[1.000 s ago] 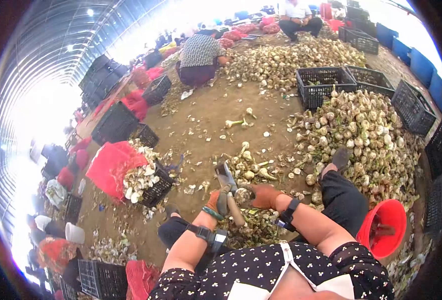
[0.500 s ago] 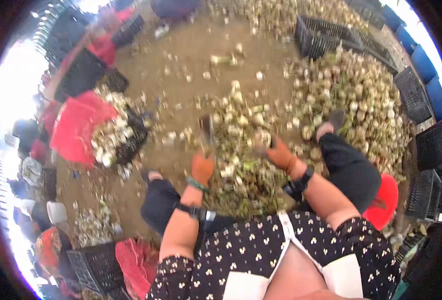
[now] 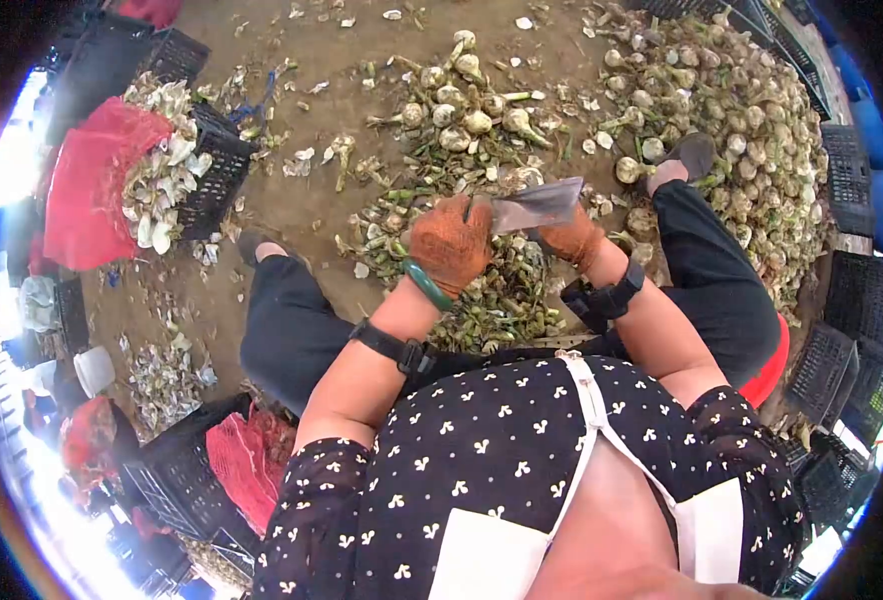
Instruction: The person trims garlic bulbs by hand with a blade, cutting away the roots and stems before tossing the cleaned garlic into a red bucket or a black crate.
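My left hand [image 3: 450,245], in an orange glove with a green bangle at the wrist, is shut on the handle of a broad cleaver [image 3: 537,205]. The blade lies across to the right, over my right hand [image 3: 574,238], also gloved in orange. That hand is curled around a garlic bulb [image 3: 518,180], whose pale head shows just past the blade; the blade hides most of the grip. Below both hands, between my knees, lies a heap of cut green stalks [image 3: 492,300].
Loose garlic bulbs [image 3: 462,110] lie on the dirt ahead, with a big garlic pile [image 3: 752,110] at the right. At the left stands a black crate [image 3: 217,175] with a red mesh bag [image 3: 87,185]. Black crates [image 3: 847,170] line the right edge; a red stool [image 3: 774,355] is under me.
The view has tilted down and closer. My right hand came back from the pile and my left hand swung the cleaver across over it.
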A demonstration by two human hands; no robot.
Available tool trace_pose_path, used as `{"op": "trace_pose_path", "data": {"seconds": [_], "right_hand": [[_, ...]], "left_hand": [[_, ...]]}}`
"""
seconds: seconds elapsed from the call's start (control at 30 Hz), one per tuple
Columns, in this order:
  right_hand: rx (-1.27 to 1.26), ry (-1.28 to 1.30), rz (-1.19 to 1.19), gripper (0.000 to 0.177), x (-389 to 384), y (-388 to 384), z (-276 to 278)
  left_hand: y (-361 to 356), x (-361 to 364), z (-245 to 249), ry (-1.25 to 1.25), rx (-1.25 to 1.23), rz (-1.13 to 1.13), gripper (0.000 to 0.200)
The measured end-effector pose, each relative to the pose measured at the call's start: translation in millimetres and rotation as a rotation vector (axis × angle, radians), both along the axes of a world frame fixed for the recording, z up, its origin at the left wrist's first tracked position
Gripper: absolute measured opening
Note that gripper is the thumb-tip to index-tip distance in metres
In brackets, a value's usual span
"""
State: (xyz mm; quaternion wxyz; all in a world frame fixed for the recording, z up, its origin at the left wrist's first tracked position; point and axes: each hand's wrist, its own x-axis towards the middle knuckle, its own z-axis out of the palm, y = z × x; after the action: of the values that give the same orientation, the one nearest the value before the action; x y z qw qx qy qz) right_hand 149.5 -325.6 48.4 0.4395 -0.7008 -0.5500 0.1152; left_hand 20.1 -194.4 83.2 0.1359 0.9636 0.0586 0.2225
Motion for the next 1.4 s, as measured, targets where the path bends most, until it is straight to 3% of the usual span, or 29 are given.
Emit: {"op": "trace_pose_path", "data": {"seconds": [0.1,0.13,0.17,0.2,0.27,0.3,0.4,0.43,0.47,0.53,0.57,0.6,0.67,0.7,0.8,0.93,1.03,1.1,1.23,1.27,1.4], "right_hand": [[-0.111,0.087,-0.008,0.021,-1,1,1],[-0.171,0.352,-0.109,0.026,-5,-1,7],[-0.233,0.618,-0.208,0.031,-13,1,20],[-0.237,0.618,-0.201,0.031,-23,0,30],[-0.174,0.402,-0.230,0.052,-25,-5,46],[-0.315,0.260,-0.380,0.060,-19,-7,30],[-0.459,0.290,-0.453,0.064,3,-5,11],[-0.333,0.425,-0.485,0.065,8,-10,-14],[-0.137,0.638,-0.411,0.054,8,-5,-18],[-0.046,1.248,-0.147,0.041,12,-4,-21],[-0.051,1.332,-0.137,0.035,11,-10,-19],[-0.098,1.396,-0.278,0.032,0,0,6],[-0.027,1.457,-0.247,0.031,-6,2,4],[-0.028,1.461,-0.241,0.031,-7,3,3],[-0.047,1.438,-0.110,0.029,-10,1,2],[-0.098,1.134,-0.083,0.023,-15,2,4],[-0.105,0.946,-0.005,0.022,-14,3,2],[0.122,0.217,0.134,0.021,-9,4,-9],[0.074,0.147,0.123,0.020,-9,3,-13],[0.023,0.585,0.092,0.021,-10,3,-16],[-0.170,1.406,0.111,0.023,-5,3,-1]], "left_hand": [[-3,-1,0,0.025,-0.023,0.015,0.019],[1,-1,-9,0.030,-0.027,0.014,0.019],[11,-2,-26,0.224,-0.096,0.137,0.020],[23,-7,-42,0.412,-0.165,0.265,0.021],[56,-20,-57,0.737,-0.373,0.589,0.024],[58,-18,-56,0.715,-0.350,0.550,0.030],[42,-16,-28,0.635,-0.451,0.548,0.035],[46,-22,-63,0.492,-0.487,0.551,0.037],[43,-22,-60,0.506,-0.490,0.555,0.037],[37,-17,-54,0.183,-0.850,0.426,0.036],[33,-16,-54,0.159,-0.799,0.447,0.035],[27,-15,-47,0.162,-0.803,0.450,0.035],[18,-13,-33,0.035,-0.923,0.333,0.034],[17,-12,-36,0.000,-0.760,0.298,0.032],[17,-11,-29,0.049,-0.679,0.298,0.031],[19,-9,-19,0.014,-0.662,0.212,0.030],[15,-10,-22,-0.085,-0.477,0.213,0.026],[12,-10,-19,-0.141,-0.408,0.229,0.025],[6,-12,-20,-0.111,-0.461,0.231,0.022],[5,-11,-19,-0.108,-0.434,0.241,0.021],[8,-13,-27,-0.100,-0.577,0.213,0.022]]}}
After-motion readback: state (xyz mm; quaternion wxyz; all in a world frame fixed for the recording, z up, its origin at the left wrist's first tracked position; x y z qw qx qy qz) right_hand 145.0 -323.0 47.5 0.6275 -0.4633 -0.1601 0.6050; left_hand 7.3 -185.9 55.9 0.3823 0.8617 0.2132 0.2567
